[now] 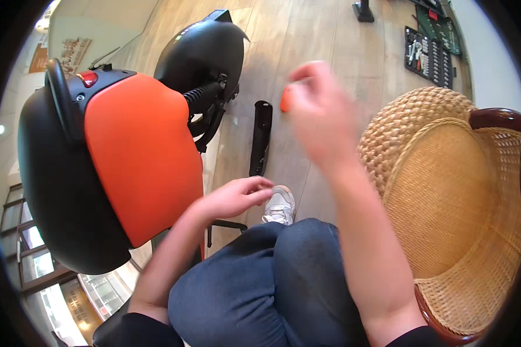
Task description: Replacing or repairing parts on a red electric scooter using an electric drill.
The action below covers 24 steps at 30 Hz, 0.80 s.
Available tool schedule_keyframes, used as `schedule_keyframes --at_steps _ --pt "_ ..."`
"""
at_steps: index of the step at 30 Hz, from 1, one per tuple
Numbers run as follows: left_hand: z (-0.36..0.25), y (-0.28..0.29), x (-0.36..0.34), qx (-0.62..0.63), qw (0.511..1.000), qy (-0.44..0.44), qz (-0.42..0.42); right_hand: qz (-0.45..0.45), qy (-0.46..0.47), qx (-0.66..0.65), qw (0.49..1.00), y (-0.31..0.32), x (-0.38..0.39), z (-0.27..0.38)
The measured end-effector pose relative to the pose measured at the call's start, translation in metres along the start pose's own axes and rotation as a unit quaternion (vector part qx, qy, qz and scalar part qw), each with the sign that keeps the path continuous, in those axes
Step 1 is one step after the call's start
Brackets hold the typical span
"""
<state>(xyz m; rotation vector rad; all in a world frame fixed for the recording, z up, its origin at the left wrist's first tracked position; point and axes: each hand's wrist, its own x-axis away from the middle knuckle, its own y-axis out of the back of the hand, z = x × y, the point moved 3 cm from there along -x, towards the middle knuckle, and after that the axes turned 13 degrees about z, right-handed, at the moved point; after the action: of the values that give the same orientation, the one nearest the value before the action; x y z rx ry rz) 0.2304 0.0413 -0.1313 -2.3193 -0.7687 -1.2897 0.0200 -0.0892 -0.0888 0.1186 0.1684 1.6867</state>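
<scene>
My left hand (240,196) hangs open above my knee, near the orange panel (139,156) of a black scooter (61,179), fingers loosely curved with nothing visible in them. My right hand (321,110) is raised out over the floor, blurred by motion; what its fingers hold, if anything, is unclear. A small orange piece (284,99) shows just beside it, partly hidden. A long narrow black plastic part (261,139) lies on the wooden floor between my hands. The scooter’s black rear fender (197,52) and coil spring (200,94) are at upper left.
A woven wicker chair (440,196) stands close on my right. An open socket tool case (428,58) and a black stand (363,11) are at upper right on the floor (312,34). My shoe (279,205) is below the black part. A glass panel (110,23) is behind the scooter.
</scene>
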Motion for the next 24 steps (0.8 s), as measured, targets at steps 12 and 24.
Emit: schedule_keyframes --at_steps 12,24 --pt "0.137 0.020 -0.035 0.392 0.820 -0.106 -0.402 0.533 -0.277 -0.192 0.776 -0.280 0.004 -0.183" --pt "0.145 0.054 -0.062 0.434 0.792 -0.217 -0.371 0.377 -0.195 -0.307 0.852 -0.292 -0.010 -0.137"
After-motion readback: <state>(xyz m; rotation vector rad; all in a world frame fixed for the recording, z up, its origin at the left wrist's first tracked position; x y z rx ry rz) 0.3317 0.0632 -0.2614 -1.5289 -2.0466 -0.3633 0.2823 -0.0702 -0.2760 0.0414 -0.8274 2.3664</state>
